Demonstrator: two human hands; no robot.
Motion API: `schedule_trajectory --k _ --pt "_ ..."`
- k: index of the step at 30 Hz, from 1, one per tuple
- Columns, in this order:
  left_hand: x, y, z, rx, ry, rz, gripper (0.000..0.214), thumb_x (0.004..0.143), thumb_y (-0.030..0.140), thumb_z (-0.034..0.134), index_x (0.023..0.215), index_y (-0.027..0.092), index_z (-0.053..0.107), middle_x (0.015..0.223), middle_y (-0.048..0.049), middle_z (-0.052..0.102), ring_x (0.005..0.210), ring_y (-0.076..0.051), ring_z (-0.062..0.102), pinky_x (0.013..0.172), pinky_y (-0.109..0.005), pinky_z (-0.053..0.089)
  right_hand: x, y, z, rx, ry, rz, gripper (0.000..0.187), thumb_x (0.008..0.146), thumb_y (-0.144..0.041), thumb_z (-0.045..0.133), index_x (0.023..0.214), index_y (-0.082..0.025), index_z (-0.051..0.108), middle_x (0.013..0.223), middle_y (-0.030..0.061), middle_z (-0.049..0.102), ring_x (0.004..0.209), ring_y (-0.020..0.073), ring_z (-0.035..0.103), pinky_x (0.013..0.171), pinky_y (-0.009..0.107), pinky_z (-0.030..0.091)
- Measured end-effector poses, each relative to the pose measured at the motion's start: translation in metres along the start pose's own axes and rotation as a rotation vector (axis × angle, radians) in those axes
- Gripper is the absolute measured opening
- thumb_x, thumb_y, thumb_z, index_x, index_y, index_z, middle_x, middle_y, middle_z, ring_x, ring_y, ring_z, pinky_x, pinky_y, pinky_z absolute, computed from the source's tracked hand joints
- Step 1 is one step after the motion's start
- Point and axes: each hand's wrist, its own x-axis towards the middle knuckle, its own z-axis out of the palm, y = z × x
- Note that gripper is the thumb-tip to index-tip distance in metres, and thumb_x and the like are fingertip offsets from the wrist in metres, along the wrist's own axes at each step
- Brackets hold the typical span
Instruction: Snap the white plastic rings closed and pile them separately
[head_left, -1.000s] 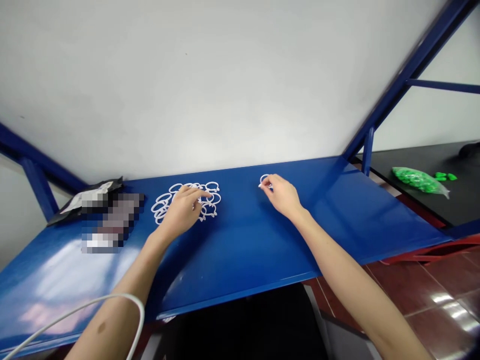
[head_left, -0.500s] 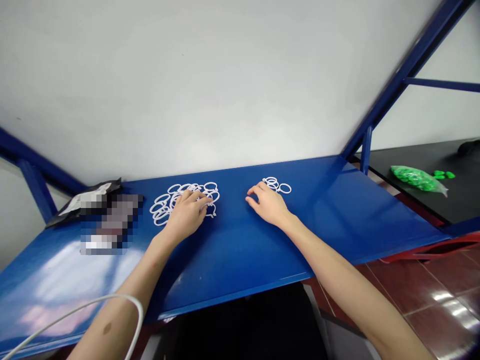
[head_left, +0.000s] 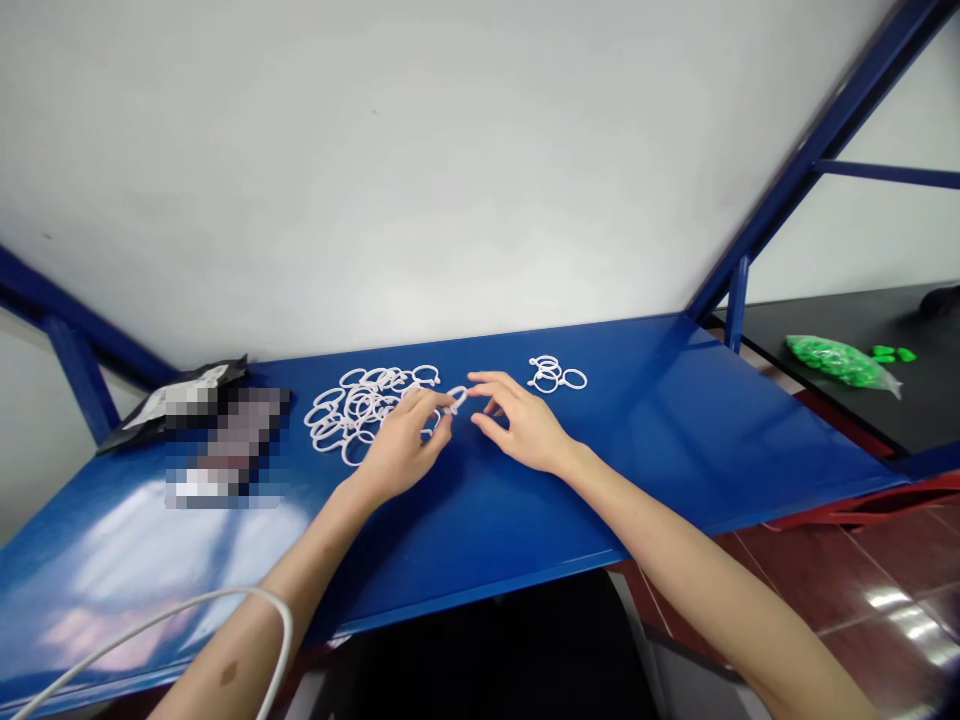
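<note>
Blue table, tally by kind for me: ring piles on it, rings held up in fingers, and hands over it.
Ring piles: 2, the larger pile and the smaller pile
Held rings: 1, the white ring
Hands: 2, left hand and right hand
Total: 5

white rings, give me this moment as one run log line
left hand: pinching white ring | right hand: open, near that ring | ring pile: beside left hand | small ring group: beyond right hand
</note>
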Motion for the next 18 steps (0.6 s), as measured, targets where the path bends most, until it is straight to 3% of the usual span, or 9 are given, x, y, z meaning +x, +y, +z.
schedule_trajectory --k 3,5,8,13,18 --pt "-0.004 0.017 0.008 -0.283 -0.069 -0.121 0.02 0.099 0.035 0.049 0.104 0.022 0.063 0.087 -0.0022 0.069 0.074 -0.016 0.063 0.074 -0.031 0.051 0.0 -0.005 0.006 0.155 0.006 0.044 0.018 0.1 -0.028 0.057 0.116 -0.023 0.062 0.115 0.0053 0.072 0.083 0.0151 0.07 0.078 0.031 0.055" --pt "-0.005 0.023 0.013 -0.473 -0.051 -0.23 0.021 0.098 0.04 0.051 0.104 0.022 0.06 0.084 -0.0004 0.068 0.071 -0.015 0.065 0.071 -0.029 0.052 0.001 -0.005 0.008 0.21 0.023 0.099 0.014 0.101 -0.031 0.057 0.11 -0.022 0.064 0.097 0.0025 0.074 0.08 0.016 0.069 0.075 0.029 0.053" --pt "-0.004 0.022 0.017 -0.669 0.028 -0.332 0.023 0.094 0.043 0.059 0.102 0.021 0.055 0.086 0.0 0.068 0.069 -0.014 0.066 0.07 -0.029 0.055 0.001 -0.005 0.007 0.239 0.032 0.126 0.017 0.103 -0.034 0.054 0.107 -0.023 0.065 0.099 0.0024 0.074 0.079 0.0154 0.069 0.076 0.028 0.052" --pt "-0.001 0.017 0.016 -0.678 0.057 -0.343 0.024 0.09 0.044 0.065 0.096 0.02 0.06 0.08 0.0006 0.068 0.067 -0.014 0.067 0.067 -0.029 0.056 0.0 -0.009 0.006 0.188 0.003 0.122 0.02 0.105 -0.036 0.05 0.107 -0.024 0.065 0.102 0.0026 0.074 0.086 0.0163 0.07 0.077 0.028 0.051" --pt "-0.005 0.018 0.016 -0.574 0.078 -0.357 0.021 0.088 0.041 0.066 0.092 0.02 0.069 0.067 0.0006 0.068 0.062 -0.016 0.067 0.065 -0.03 0.056 -0.003 -0.009 0.009 -0.033 0.005 0.028 0.025 0.108 -0.034 0.043 0.104 -0.023 0.065 0.101 0.0045 0.073 0.087 0.0173 0.069 0.076 0.028 0.049"
